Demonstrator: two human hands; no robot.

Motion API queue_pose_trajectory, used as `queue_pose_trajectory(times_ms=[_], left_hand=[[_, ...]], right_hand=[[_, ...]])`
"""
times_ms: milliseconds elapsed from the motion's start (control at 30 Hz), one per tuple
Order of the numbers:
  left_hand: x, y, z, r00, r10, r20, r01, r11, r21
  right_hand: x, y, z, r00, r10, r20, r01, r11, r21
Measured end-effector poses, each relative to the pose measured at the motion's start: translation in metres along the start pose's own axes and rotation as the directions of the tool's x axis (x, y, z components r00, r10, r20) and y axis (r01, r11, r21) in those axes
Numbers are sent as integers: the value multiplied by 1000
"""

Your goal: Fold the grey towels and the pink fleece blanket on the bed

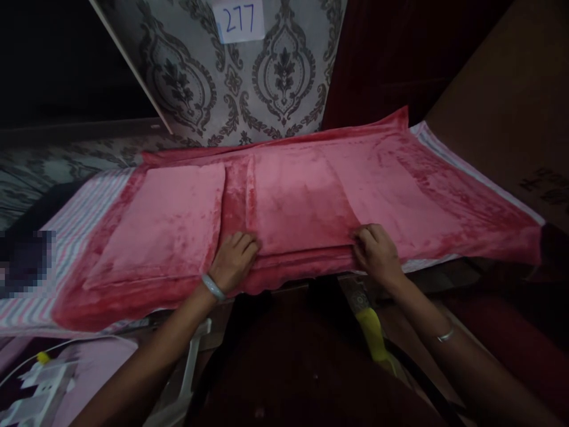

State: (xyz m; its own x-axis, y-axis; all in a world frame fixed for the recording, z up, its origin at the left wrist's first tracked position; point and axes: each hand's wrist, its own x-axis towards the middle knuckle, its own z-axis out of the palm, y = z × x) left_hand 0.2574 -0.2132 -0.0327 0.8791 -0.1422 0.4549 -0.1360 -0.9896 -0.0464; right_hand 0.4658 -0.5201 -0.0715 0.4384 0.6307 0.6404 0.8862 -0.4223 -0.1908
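Across the table lies a spread pink plush cloth (400, 184), its border a darker red-pink. On top of it, in the middle, sits a folded pink plush piece (297, 201). My left hand (235, 255) has its fingers curled on the near left corner of that folded piece. At its near right corner my right hand (377, 252) pinches the edge, thumb and fingers together. To the left, a second flat pink plush piece (164, 213) rests on the cloth, with a narrow gap between the two pieces.
A striped sheet (84, 201) shows beneath the cloth at both ends. Behind stands a patterned wall (240, 89) with a paper marked 277 (240, 21). A cardboard box (511, 118) borders the right side. White power strips (42, 391) lie low at left.
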Motion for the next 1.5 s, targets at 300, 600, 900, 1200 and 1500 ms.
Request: queue_pose_trajectory(times_ms=[300,600,900,1200,1500], left_hand=[[-10,-3,2,998,65,-22,-66,998,-21],[-21,4,5,984,88,-157,-96,994,-42],[-28,8,4,988,41,-151,-48,998,-39],[-27,6,-23,974,-216,-72,170,901,-400],[136,-127,18,583,-774,249,784,456,-420]], right_hand=[[-11,5,2,1000,-14,2,14,998,53],[-19,4,-2,997,-59,-50,65,989,130],[41,-43,-16,994,-93,-50,100,980,174],[36,-114,48,806,-386,450,272,915,298],[28,-113,51,824,-360,437,227,917,327]])
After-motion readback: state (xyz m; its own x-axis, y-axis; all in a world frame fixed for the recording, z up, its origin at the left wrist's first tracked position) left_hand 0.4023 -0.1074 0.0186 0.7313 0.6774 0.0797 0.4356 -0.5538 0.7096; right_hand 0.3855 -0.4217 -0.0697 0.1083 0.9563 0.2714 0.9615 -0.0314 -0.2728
